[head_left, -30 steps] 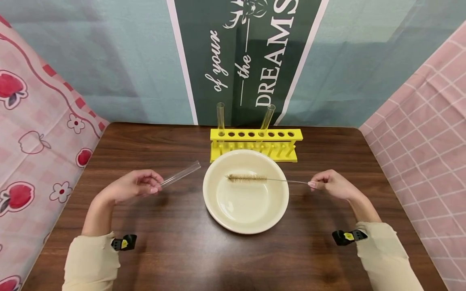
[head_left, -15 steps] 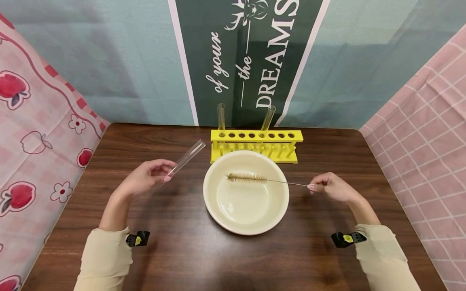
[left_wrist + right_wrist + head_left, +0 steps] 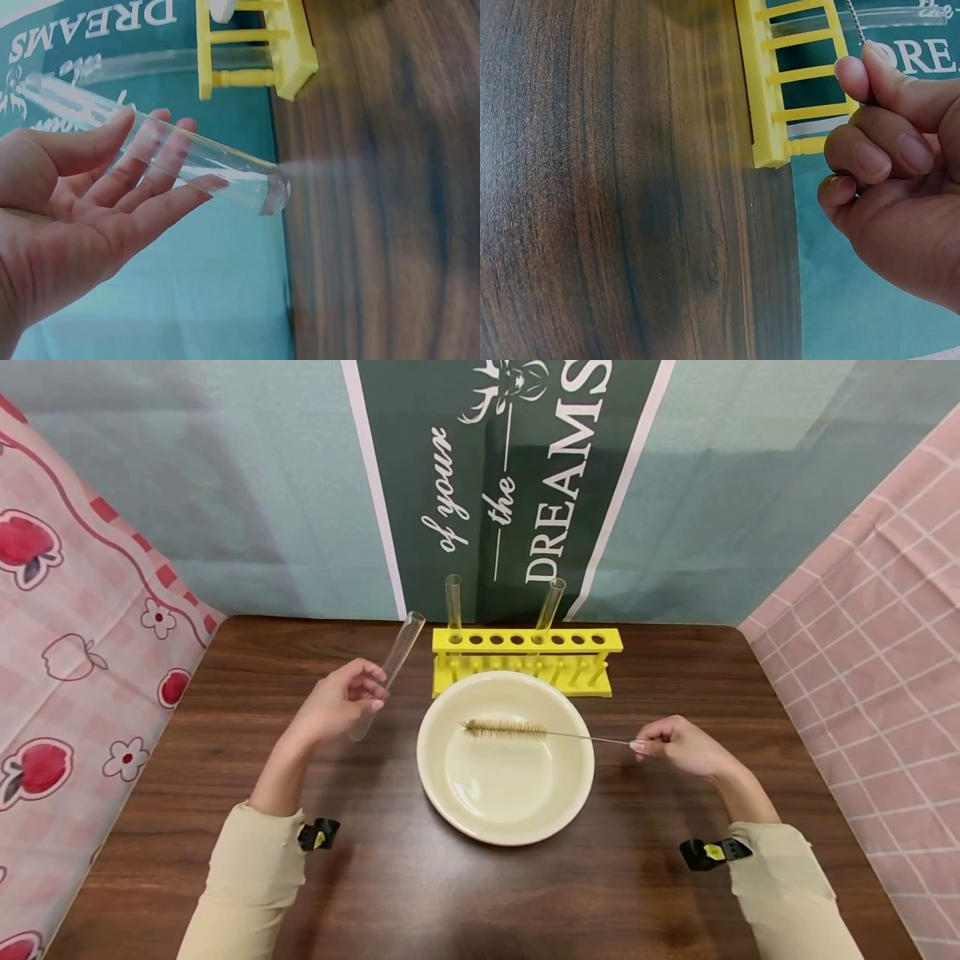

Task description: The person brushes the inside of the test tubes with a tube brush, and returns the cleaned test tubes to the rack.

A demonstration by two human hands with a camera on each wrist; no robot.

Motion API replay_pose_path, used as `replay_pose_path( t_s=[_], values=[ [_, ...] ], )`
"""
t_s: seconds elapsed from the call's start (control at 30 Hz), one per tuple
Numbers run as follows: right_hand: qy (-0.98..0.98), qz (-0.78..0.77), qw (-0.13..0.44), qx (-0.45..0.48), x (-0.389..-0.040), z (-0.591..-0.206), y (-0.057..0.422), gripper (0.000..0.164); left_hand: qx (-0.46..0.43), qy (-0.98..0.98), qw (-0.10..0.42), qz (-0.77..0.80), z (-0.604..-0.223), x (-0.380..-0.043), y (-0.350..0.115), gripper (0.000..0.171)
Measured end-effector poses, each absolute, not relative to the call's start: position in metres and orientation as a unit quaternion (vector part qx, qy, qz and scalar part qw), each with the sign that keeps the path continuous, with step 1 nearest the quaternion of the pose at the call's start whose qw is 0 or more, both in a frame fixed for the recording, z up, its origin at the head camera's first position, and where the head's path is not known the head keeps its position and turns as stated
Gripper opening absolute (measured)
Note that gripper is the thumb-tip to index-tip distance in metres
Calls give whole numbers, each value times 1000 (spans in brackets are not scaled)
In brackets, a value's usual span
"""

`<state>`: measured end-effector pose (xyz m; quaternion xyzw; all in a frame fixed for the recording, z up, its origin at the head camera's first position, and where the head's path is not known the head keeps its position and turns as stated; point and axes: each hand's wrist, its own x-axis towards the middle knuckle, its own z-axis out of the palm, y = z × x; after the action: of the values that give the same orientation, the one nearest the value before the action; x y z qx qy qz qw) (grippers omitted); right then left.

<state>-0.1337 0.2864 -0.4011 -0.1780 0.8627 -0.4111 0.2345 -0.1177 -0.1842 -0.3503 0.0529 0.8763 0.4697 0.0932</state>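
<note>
My left hand (image 3: 341, 700) holds a clear glass test tube (image 3: 402, 647) between thumb and fingers, left of the bowl. The tube tilts, its open end up toward the rack and its rounded end down; in the left wrist view the test tube (image 3: 225, 166) looks see-through. My right hand (image 3: 682, 747) pinches the twisted wire end of a test tube brush (image 3: 506, 728). Its tan bristles lie over the inside of a cream bowl (image 3: 431, 793), the wire crossing the right rim. In the right wrist view the other fingers of my right hand (image 3: 900, 150) are curled.
Behind the bowl stands a yellow test tube rack (image 3: 517, 641). One test tube (image 3: 453, 602) is upright at its left end; a second test tube (image 3: 551, 606) leans right of the middle. Patterned cloths (image 3: 285, 493) hang around the brown wooden table (image 3: 487, 902).
My left hand has moved right and away from me, and the test tube in it has swung from nearly flat to steeply tilted. My right hand and the brush have barely moved.
</note>
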Motion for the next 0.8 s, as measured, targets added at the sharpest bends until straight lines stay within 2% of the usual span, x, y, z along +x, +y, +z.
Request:
replay_pose_path(
  t_s=[0.8],
  values=[
    [860,-418,235,-173,-131,-396,284,20,66,884,-17,462,-328,-170,-104,23]
  ],
)
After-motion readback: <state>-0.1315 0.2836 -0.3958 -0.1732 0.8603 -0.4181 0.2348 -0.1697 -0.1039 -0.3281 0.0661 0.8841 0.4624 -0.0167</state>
